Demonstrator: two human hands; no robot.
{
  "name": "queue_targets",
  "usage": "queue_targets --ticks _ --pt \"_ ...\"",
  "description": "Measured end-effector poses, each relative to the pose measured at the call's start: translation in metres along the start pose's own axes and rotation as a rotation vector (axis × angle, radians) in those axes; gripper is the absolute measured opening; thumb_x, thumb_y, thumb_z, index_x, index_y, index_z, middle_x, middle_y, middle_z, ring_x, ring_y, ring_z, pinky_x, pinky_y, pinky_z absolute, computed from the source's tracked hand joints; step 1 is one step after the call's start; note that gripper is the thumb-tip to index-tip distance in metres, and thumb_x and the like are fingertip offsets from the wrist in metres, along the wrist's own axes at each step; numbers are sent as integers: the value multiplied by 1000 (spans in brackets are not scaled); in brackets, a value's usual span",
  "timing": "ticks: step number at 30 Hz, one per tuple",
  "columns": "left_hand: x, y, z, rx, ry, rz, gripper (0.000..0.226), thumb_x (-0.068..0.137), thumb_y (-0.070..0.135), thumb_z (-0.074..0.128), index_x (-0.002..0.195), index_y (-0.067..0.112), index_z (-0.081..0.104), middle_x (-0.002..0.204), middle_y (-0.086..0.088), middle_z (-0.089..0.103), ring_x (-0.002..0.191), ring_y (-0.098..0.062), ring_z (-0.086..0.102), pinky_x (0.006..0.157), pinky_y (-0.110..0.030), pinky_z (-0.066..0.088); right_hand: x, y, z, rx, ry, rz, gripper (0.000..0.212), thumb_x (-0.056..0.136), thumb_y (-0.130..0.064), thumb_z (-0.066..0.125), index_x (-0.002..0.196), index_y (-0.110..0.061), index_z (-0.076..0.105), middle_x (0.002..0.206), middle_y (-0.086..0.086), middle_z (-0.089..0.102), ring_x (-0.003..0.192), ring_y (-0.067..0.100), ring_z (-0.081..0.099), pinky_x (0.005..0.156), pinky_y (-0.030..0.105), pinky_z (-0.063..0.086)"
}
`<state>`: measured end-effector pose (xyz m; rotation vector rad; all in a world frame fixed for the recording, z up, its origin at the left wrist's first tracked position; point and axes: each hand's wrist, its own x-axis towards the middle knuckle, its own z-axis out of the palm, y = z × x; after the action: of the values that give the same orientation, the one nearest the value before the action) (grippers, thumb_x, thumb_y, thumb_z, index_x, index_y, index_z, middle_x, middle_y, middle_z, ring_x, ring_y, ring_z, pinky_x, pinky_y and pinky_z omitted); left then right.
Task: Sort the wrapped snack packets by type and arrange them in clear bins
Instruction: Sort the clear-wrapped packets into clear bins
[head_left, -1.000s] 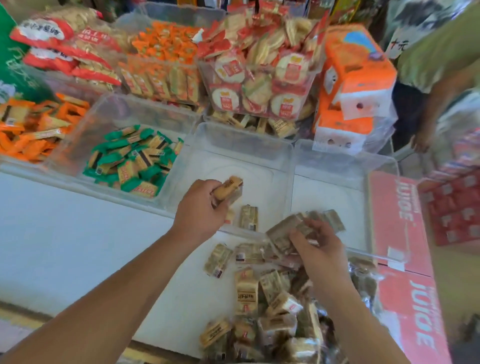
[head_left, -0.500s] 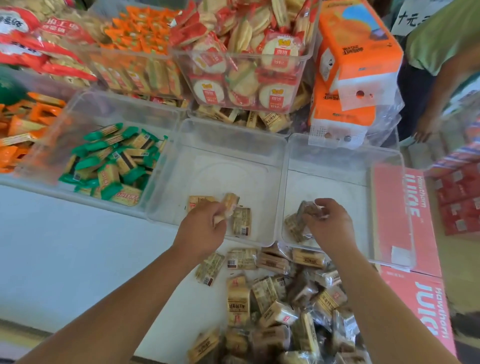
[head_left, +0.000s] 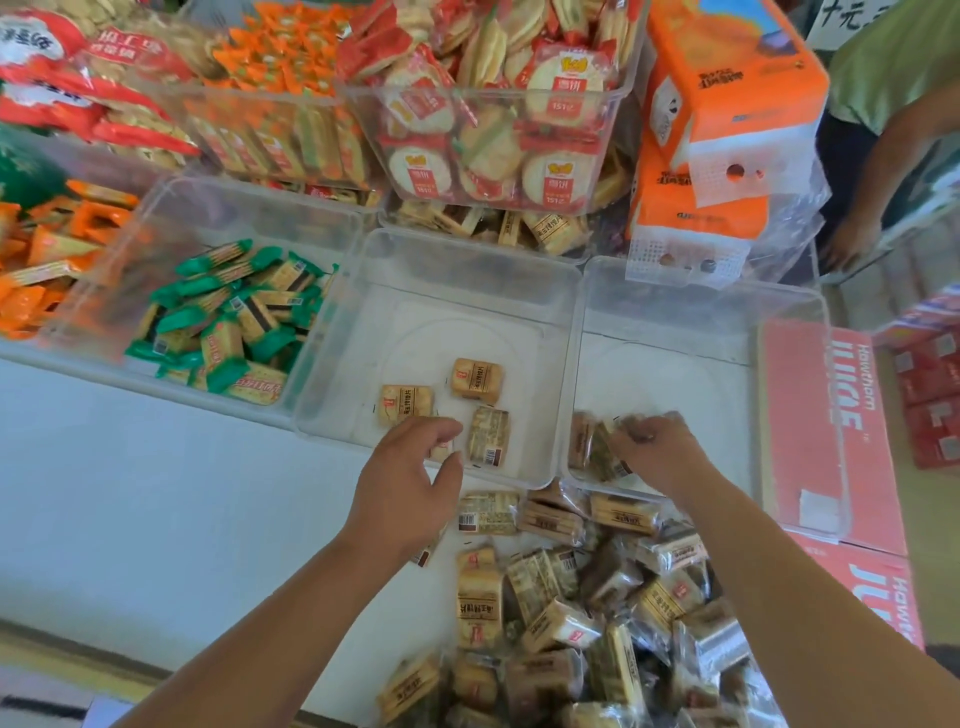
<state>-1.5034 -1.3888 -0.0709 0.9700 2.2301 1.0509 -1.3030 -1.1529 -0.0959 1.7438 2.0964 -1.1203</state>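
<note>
Snack packets (head_left: 558, 618): tan, heaped loose on the white counter (head_left: 156, 493), heap cut off by the bottom edge. Three lie in the middle clear bin (head_left: 457, 260), a fourth half hidden under the left hand (head_left: 410, 483), whose fingers are apart and hold nothing. Right hand (head_left: 665, 452): in the right bin (head_left: 701, 296), fingertips on blurred packets, grip impossible to tell.

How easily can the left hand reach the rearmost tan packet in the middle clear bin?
Probably yes. The left hand hovers open at the near edge of the middle bin; the bin has no lid, and nothing stands between the hand and that tan packet.
</note>
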Motion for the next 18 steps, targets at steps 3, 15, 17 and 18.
queue_targets --ticks 3,15,17,18 --pt "12 7 6 -16 -55 -69 27 94 22 70 120 29 66 118 17 64 111 -3 61 97 -31 53 10 -1 -3 -98 -112 19 33 95 -28 69 119 -6 70 91 0 63 82 18 62 71 30 52" --pt "25 14 15 -107 -83 -170 21 94 16 69 107 34 69 107 21 68 101 7 62 86 -10 47 6 -2 -8 102 74 86 35 79 -19 81 109 -12 65 98 4 64 79 20 59 70 38 51" --pt "24 12 11 -122 -65 -155 20 95 15 69 106 31 72 105 19 70 99 7 63 84 -8 49 -6 -9 -20 142 182 38 43 83 -29 78 121 -14 63 104 3 64 75 12 56 65 30 44" --pt "24 10 9 -120 -42 -140 19 95 13 69 107 28 74 104 18 71 98 5 64 85 -10 50 -14 -18 -26 172 256 -9 43 85 -34 77 122 -15 64 106 3 64 75 8 56 61 28 42"
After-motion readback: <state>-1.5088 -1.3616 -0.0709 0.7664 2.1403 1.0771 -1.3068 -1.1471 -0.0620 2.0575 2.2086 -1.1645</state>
